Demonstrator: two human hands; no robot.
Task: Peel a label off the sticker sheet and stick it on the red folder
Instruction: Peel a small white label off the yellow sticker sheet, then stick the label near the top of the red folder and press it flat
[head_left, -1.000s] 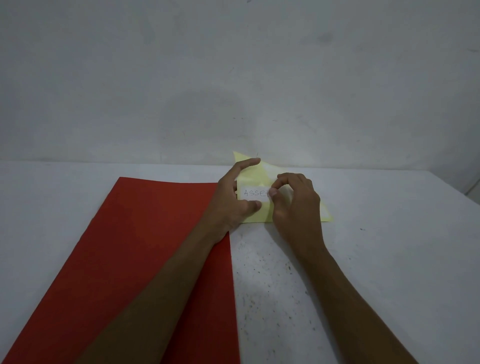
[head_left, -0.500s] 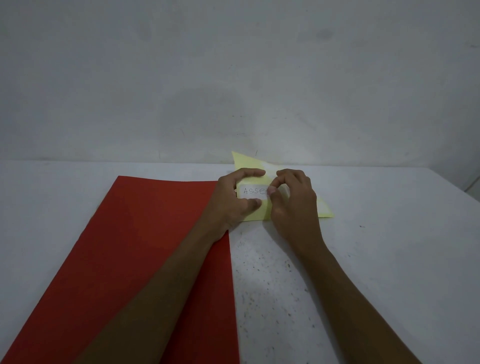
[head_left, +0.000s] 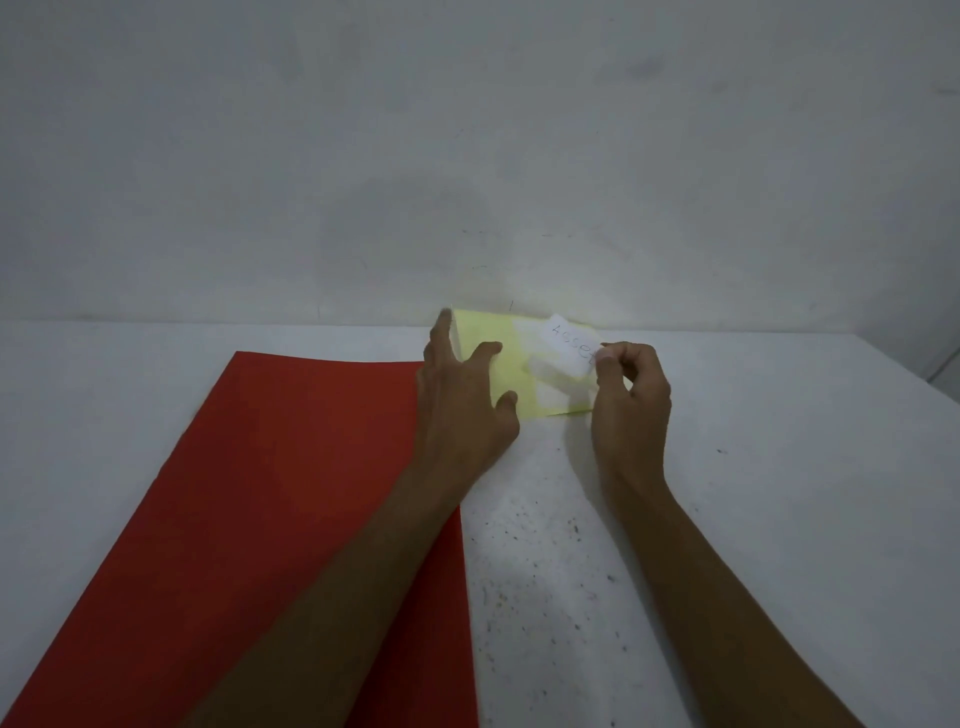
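On the white table (head_left: 779, 519), beside the far right corner of the red folder (head_left: 260, 493), we see the yellow sticker sheet (head_left: 485, 332) lying flat near the wall (head_left: 467, 156). Our left hand (head_left: 462, 410) is spread open over the sheet's left part, fingertips pressing it down, with nothing gripped; its forearm crosses the folder's right edge. Our right hand (head_left: 631, 400) is curled, thumb and forefinger pinched on the right end of the white label (head_left: 569, 345), which carries handwritten letters reading roughly "Asset". The label is tilted and looks lifted from the sheet, though its lower edge blurs into a pale patch, so we cannot tell whether it has come fully free. The folder lies flat on the left of the table, reaching toward us, and the label is well apart from it, over the sheet.
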